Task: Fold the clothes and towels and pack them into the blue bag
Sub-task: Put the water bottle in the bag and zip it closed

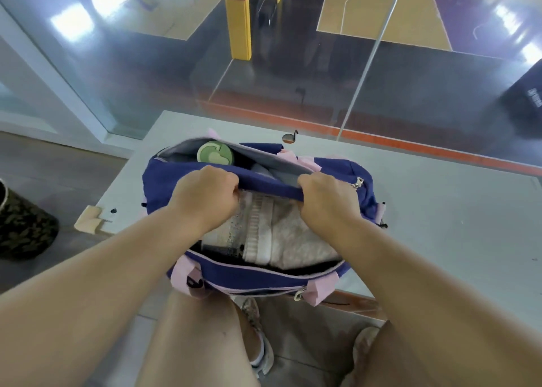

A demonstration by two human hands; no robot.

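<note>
Hands both clenched on one fabric flap: left hand and right hand grip the navy flap edge of the blue fabric duffel bag with pink trim. Bag sits open on the pale grey table, at its near edge. Inside the main compartment, folded light grey and white towels lie packed side by side. Far pocket holds a round green bottle lid. Camouflage-patterned container stands on the floor, left.
</note>
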